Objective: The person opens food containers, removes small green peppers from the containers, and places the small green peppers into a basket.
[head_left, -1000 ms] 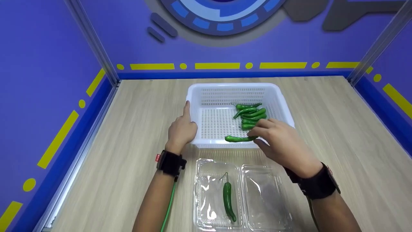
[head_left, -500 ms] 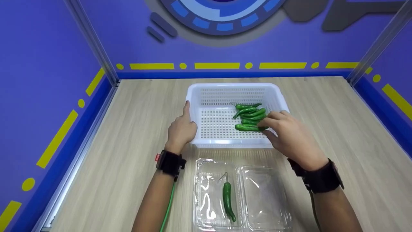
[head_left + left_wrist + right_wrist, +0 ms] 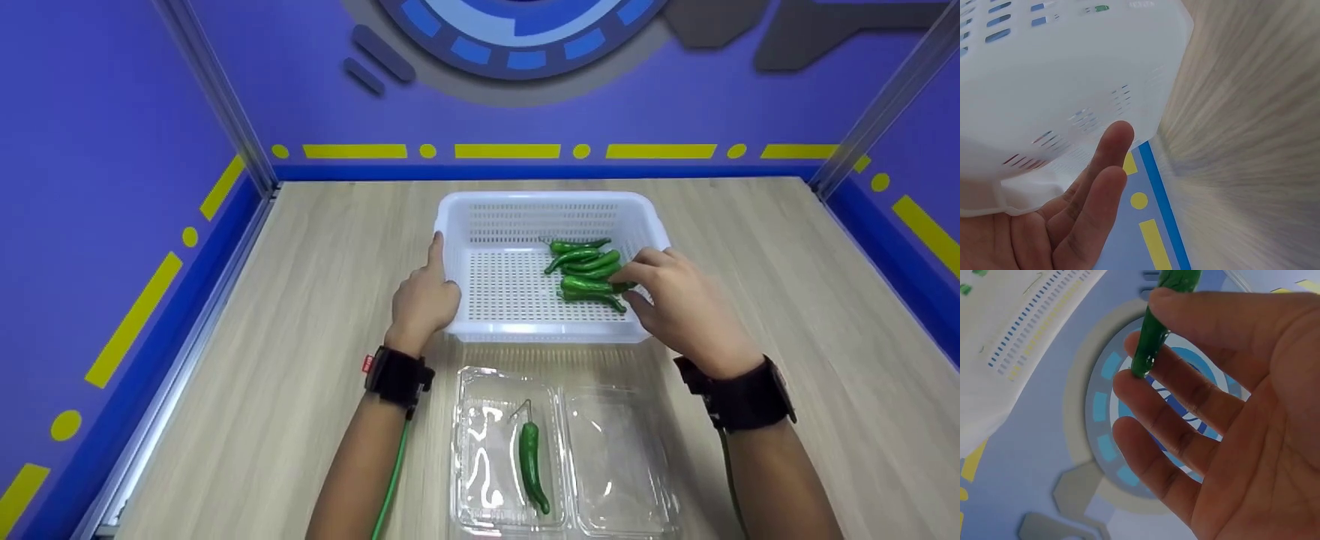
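My right hand (image 3: pixel 686 307) pinches a green chili pepper (image 3: pixel 586 285) by one end, thumb against fingers, low in the white basket (image 3: pixel 547 330). In the right wrist view the same pepper (image 3: pixel 1154 337) runs between thumb and fingertips, with its upper part cut off by the frame. Several other green peppers (image 3: pixel 577 257) lie in a row beside it on the basket's right half. My left hand (image 3: pixel 426 300) holds the basket's left rim, index finger stretched along it. In the left wrist view, fingers (image 3: pixel 1109 146) lie along the outside of the basket wall (image 3: pixel 1044 79).
A hinged clear plastic box (image 3: pixel 495 517) stands opened flat in front of the basket. One green pepper (image 3: pixel 530 465) with a long stem lies in its left half. Blue printed panels (image 3: pixel 375 112) wall in the wooden table (image 3: pixel 322 262) at the back and sides.
My right hand has carried its pepper from above the basket's near rim backward and down to the other peppers. The left hand has stayed at the rim.
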Demonstrator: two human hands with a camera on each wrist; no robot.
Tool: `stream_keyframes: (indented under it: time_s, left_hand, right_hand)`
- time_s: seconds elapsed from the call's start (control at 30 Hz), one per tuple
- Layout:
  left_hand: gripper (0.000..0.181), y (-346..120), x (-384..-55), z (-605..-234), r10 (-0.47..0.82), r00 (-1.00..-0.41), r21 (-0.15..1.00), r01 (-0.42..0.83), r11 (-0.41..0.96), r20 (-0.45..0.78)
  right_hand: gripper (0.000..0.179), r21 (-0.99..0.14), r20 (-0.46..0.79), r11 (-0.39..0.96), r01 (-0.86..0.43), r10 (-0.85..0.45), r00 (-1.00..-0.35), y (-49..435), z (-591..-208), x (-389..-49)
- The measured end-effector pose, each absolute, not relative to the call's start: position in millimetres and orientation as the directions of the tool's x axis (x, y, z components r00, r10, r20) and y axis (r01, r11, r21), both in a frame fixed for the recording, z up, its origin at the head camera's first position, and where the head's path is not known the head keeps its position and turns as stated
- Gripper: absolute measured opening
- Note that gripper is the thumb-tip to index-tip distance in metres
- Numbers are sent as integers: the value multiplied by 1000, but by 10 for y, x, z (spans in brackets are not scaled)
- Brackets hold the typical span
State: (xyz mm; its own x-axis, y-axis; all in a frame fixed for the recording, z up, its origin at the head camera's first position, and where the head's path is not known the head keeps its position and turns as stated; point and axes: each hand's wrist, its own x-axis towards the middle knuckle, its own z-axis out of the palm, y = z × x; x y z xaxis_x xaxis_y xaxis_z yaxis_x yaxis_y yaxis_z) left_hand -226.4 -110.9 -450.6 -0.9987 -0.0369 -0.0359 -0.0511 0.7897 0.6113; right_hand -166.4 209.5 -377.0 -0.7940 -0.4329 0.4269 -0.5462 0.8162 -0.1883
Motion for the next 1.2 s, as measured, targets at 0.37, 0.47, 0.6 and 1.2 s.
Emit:
stream_keyframes:
  time_s: [0.37,0.47,0.6,1.2]
  left_hand:
    - [82,-1112,-2271,-4512,-30,-999,603,-36,797,-20]
    - [83,-1110,-2271,-4508,-29,-999,606,-32,795,-16]
    - [83,-1114,-2271,-4506,-25,-1000,600,-24,800,-7]
    - [82,-1109,-2259,-4503,-36,-999,601,-44,798,-26]
  right_hand:
    - [20,-207,361,839,-504,-413,-836,2107,-3806,-1784]
    - [20,-201,350,836,-511,-426,-834,2108,-3811,-1825]
    - [19,-195,321,835,-515,-442,-838,2093,-3806,-1886]
    - [20,-48,147,846,-531,-520,-841,2035,-3799,-2108]
